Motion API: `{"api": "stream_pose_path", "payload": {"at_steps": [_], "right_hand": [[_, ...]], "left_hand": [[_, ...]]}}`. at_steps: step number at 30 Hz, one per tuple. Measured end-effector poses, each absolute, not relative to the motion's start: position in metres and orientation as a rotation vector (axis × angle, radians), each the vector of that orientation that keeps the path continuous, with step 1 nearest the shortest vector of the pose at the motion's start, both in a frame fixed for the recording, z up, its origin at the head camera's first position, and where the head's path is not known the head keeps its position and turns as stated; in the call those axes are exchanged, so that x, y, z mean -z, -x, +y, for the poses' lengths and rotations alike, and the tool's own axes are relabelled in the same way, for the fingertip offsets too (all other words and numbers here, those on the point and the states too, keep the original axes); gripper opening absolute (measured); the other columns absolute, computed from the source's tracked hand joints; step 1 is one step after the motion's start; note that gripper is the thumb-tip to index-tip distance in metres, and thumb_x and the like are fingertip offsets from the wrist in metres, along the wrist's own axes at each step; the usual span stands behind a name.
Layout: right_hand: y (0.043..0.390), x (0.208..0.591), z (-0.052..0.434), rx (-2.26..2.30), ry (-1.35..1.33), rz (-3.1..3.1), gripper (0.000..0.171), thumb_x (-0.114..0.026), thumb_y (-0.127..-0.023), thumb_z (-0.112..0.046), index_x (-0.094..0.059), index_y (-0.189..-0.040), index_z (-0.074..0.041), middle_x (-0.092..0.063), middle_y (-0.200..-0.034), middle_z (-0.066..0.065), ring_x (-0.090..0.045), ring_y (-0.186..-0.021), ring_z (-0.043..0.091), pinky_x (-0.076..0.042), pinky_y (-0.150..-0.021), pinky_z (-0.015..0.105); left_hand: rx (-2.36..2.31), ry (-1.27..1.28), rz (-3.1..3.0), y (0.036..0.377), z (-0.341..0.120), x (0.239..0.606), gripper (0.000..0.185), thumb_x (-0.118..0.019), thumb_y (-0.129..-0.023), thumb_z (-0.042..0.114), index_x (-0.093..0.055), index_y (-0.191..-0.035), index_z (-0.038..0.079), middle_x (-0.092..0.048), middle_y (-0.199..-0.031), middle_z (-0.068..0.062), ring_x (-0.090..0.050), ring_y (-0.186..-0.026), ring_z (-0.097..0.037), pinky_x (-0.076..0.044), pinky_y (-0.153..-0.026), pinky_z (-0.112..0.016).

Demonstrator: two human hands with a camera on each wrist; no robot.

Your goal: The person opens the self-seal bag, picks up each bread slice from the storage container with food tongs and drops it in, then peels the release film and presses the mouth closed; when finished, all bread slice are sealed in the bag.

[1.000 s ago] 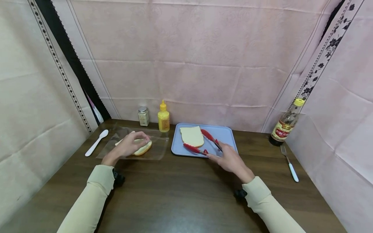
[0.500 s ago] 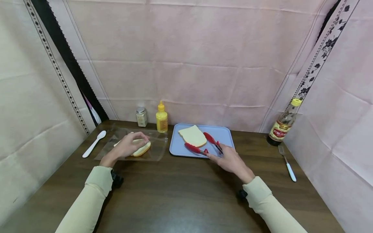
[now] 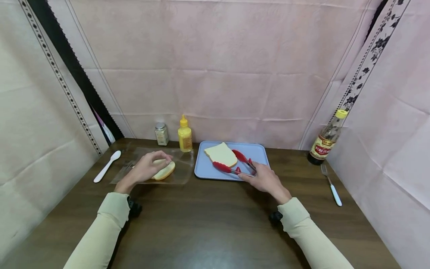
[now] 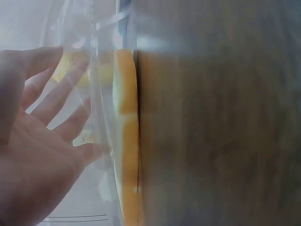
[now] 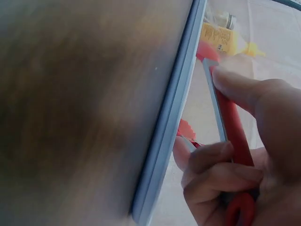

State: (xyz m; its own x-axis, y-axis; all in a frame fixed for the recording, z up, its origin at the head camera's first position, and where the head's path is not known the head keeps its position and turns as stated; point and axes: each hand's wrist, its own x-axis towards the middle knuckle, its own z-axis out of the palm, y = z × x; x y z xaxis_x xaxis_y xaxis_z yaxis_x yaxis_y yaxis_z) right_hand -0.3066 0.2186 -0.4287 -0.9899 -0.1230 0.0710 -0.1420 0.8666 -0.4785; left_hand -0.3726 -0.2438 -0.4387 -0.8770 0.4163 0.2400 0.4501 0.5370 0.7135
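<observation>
My right hand (image 3: 264,180) grips metal tongs with red tips and red handles (image 5: 233,125). The spread red tips (image 3: 221,167) lie around the near right corner of a slice of bread (image 3: 220,153) on a light blue tray (image 3: 253,148). To the left, bread slices (image 3: 165,172) lie by a sheet or bag of clear plastic (image 3: 184,162). My left hand (image 3: 147,167) arches over them and partly covers them. In the left wrist view its fingers (image 4: 66,94) are spread and loosely bent, right at the plastic, beside the bread's brown crust (image 4: 127,136).
A yellow squeeze bottle (image 3: 185,138) and a glass shaker jar (image 3: 161,134) stand at the back. A white spoon (image 3: 107,166) lies at the left. On the right are a dark sauce bottle (image 3: 324,144) and a fork (image 3: 332,186). Cloth walls (image 3: 215,74) surround the table.
The slice on the tray has turned slightly, leaving a corner pointing toward the back. The tongs' tips have shifted a little around it. My left hand stays over the bread by the plastic.
</observation>
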Motion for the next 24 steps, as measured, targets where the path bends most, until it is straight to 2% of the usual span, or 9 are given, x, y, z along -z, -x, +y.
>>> {"api": "stream_pose_path", "payload": {"at_steps": [2, 4, 11, 14, 18, 24], "right_hand": [[0.306, 0.428, 0.222, -0.785, -0.202, -2.997, 0.091, -0.078, -0.095, -0.058, -0.049, -0.16, -0.002, -0.065, -0.143, 0.02, -0.06, -0.116, 0.032, -0.06, -0.089, 0.048], [0.305, 0.428, 0.225, -0.795, -0.192, -2.992, 0.091, -0.079, -0.095, -0.057, -0.048, -0.162, -0.003, -0.064, -0.147, 0.021, -0.059, -0.119, 0.033, -0.061, -0.089, 0.048], [0.307, 0.427, 0.228, -0.79, -0.177, -2.997, 0.092, -0.077, -0.094, -0.062, -0.05, -0.161, -0.005, -0.063, -0.145, 0.02, -0.058, -0.116, 0.032, -0.055, -0.08, 0.04], [0.307, 0.427, 0.23, -0.784, -0.165, -2.992, 0.091, -0.077, -0.094, -0.063, -0.051, -0.161, -0.007, -0.063, -0.148, 0.02, -0.059, -0.117, 0.032, -0.055, -0.082, 0.041], [0.307, 0.429, 0.233, -0.798, -0.191, -2.975, 0.089, -0.077, -0.094, -0.063, -0.052, -0.161, -0.01, -0.064, -0.146, 0.019, -0.059, -0.115, 0.032, -0.055, -0.081, 0.039], [0.308, 0.428, 0.24, -0.891, -0.321, -2.934, 0.089, -0.078, -0.094, -0.062, -0.051, -0.162, -0.012, -0.069, -0.13, 0.016, -0.057, -0.103, 0.029, -0.046, -0.064, 0.032]], "left_hand": [[1.308, 0.754, -2.692, 0.374, -0.242, 0.438, 0.028, -0.066, -0.111, 0.03, -0.074, -0.123, 0.007, -0.071, -0.143, -0.015, -0.061, -0.141, -0.039, -0.043, -0.118, -0.07], [1.331, 0.736, -2.672, 0.374, -0.242, 0.439, 0.029, -0.066, -0.111, 0.03, -0.073, -0.124, 0.005, -0.072, -0.142, -0.016, -0.062, -0.139, -0.038, -0.042, -0.119, -0.071], [1.373, 0.737, -2.628, 0.372, -0.24, 0.441, 0.032, -0.064, -0.111, 0.031, -0.071, -0.125, 0.003, -0.073, -0.141, -0.01, -0.061, -0.14, -0.037, -0.035, -0.121, -0.076], [1.38, 0.758, -2.621, 0.372, -0.238, 0.441, 0.033, -0.064, -0.112, 0.031, -0.071, -0.126, 0.003, -0.073, -0.141, -0.009, -0.061, -0.141, -0.037, -0.034, -0.122, -0.076], [1.382, 0.755, -2.63, 0.372, -0.237, 0.442, 0.032, -0.064, -0.112, 0.031, -0.071, -0.127, 0.004, -0.073, -0.141, -0.007, -0.06, -0.141, -0.036, -0.034, -0.123, -0.075], [1.378, 0.761, -2.616, 0.374, -0.237, 0.441, 0.028, -0.066, -0.111, 0.028, -0.072, -0.125, 0.005, -0.074, -0.14, -0.008, -0.06, -0.142, -0.036, -0.032, -0.123, -0.077]]}}
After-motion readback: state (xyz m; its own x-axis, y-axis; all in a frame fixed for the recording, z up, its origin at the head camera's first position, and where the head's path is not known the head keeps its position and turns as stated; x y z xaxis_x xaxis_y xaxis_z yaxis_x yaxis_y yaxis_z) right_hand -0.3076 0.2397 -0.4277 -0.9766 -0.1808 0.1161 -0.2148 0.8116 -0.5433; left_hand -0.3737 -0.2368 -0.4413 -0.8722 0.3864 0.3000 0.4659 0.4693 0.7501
